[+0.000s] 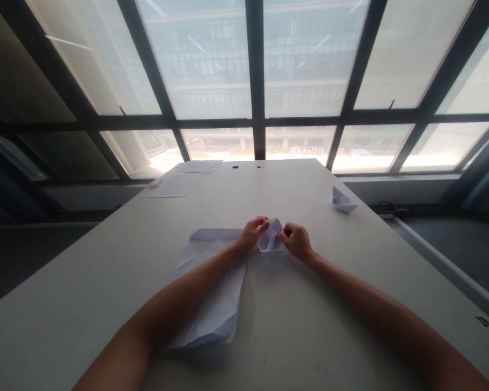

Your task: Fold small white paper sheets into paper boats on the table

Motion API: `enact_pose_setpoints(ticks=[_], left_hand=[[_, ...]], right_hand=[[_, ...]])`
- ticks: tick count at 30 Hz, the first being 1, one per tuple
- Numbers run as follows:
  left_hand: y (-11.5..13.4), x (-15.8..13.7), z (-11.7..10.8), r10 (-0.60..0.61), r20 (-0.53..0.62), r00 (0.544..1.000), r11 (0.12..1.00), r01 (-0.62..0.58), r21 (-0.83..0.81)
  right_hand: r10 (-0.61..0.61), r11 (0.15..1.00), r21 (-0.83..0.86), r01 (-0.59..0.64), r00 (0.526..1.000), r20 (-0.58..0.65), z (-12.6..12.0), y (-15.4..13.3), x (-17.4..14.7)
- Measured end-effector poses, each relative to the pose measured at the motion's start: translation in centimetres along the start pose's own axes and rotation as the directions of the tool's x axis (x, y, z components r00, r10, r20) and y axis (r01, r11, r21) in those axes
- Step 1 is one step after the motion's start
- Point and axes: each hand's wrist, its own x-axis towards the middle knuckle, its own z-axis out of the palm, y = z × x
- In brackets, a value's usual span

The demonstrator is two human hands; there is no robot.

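Between my two hands is a small piece of folded white paper (272,239), with creases and a pocket-like fold showing. My left hand (253,231) pinches its upper left edge. On the other side, my right hand (295,239) is closed with its fingertips on the paper's right edge. A larger creased white sheet (218,304) lies on the table under my left forearm, which hides part of it. Its far edge is folded over in a strip.
A folded paper boat (343,201) rests near the right edge of the white table (301,190). Several flat white sheets (173,185) lie at the far left. Two dark round spots mark the far end, close to large framed windows (215,70).
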Motion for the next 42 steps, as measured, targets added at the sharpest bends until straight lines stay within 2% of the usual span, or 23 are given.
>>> enact_pose_setpoints(ticks=[5,8,10,14,17,23,26,32,35,39,42], left_hand=[[0.3,-0.6,0.6,0.223,-0.024,0.975,0.948,-0.210,0.240],[0.4,-1.0,0.6,0.331,0.032,0.943,0.877,-0.320,0.359],[0.2,-1.0,0.6,0.335,0.086,0.938,0.867,-0.343,0.361],[0.0,-0.9,0.8,0.194,0.193,0.962,0.927,-0.244,0.283],[-0.1,-0.8,0.8,0.121,0.246,0.962,0.948,-0.185,0.257],[0.2,-1.2,1.1,0.098,0.249,0.964,0.941,-0.171,0.292],[0.1,-0.9,1.0,0.038,0.247,0.968,0.961,-0.104,0.258],[0.3,0.0,0.2,-0.109,0.152,0.982,0.932,0.047,0.360],[0.7,-0.1,0.1,-0.148,0.130,0.980,0.932,0.094,0.350],[0.5,-0.4,0.2,-0.122,0.085,0.989,0.930,0.084,0.357],[0.0,-0.4,0.5,-0.017,-0.038,0.999,0.949,0.028,0.315]], right_hand=[[0.011,0.996,-0.091,-0.018,0.997,-0.080,-0.2,-0.2,0.0],[0.025,0.992,-0.122,-0.042,0.990,-0.140,-0.5,-0.1,0.1],[0.048,0.990,-0.124,-0.071,0.982,-0.181,-0.8,0.1,0.4],[0.098,0.985,-0.109,-0.133,0.954,-0.282,-1.5,1.1,1.2],[0.119,0.983,-0.090,-0.161,0.927,-0.356,-2.0,1.9,1.8],[0.107,0.983,-0.099,-0.153,0.923,-0.371,-2.3,2.5,2.1],[0.068,0.985,-0.122,-0.122,0.925,-0.373,-2.3,2.5,1.9],[0.000,0.986,-0.156,-0.065,0.924,-0.383,-2.3,2.4,1.8],[-0.025,0.988,-0.151,-0.035,0.927,-0.374,-2.4,2.3,1.6],[-0.028,0.991,-0.135,-0.021,0.935,-0.354,-2.4,2.2,1.5],[0.022,0.988,-0.138,-0.073,0.939,-0.344,-2.1,2.4,1.6]])
